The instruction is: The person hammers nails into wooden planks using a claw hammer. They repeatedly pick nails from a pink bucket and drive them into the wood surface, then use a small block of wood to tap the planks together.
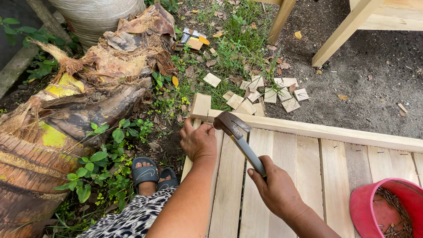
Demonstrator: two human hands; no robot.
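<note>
The right hand [278, 188] gripped a hammer [240, 139] above the wooden panel [308, 163]; the left hand [198, 140] pinched a nail at the panel's corner. A crooked blow could hit the fingers [210, 130]

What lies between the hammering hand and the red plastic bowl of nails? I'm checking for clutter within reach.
In the head view, only bare pale wooden slats lie between the right hand holding the grey-handled hammer and the red plastic bowl.
</note>
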